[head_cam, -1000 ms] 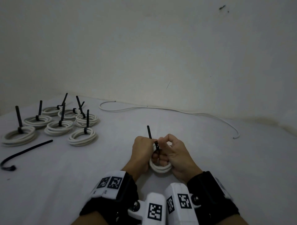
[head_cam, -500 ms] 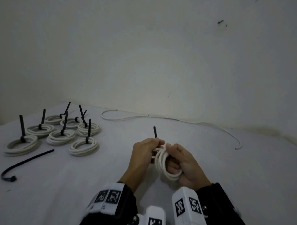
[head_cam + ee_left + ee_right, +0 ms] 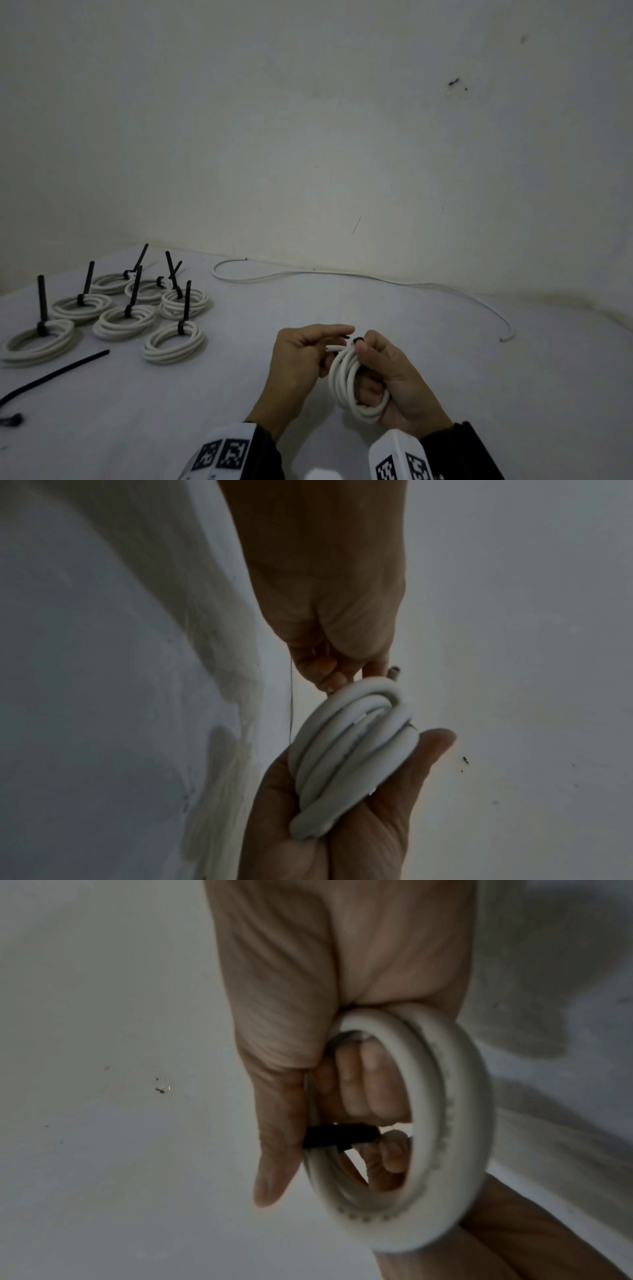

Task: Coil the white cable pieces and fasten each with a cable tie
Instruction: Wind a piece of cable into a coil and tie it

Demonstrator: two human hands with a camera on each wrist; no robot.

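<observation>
My right hand point(image 3: 394, 373) grips a white cable coil point(image 3: 349, 380) held upright above the white surface, fingers through its middle and thumb on the rim. A black cable tie point(image 3: 358, 340) wraps the coil's top; in the right wrist view the cable tie point(image 3: 339, 1135) runs from under the thumb across the strands. My left hand point(image 3: 308, 356) sits right beside the coil with its fingers curled at the tie. The tie's tail is hidden. A cut cable end point(image 3: 334, 347) pokes out there. The left wrist view shows the coil point(image 3: 352, 750) lying in the right palm.
Several tied coils point(image 3: 173, 342) with black tie tails sticking up lie at the left. A loose black cable tie point(image 3: 54, 373) lies at the front left. A long uncoiled white cable point(image 3: 342, 274) runs along the wall foot to the right.
The coil came up off the surface and turned upright in my right hand. The tie tail that stuck up above the hands no longer shows.
</observation>
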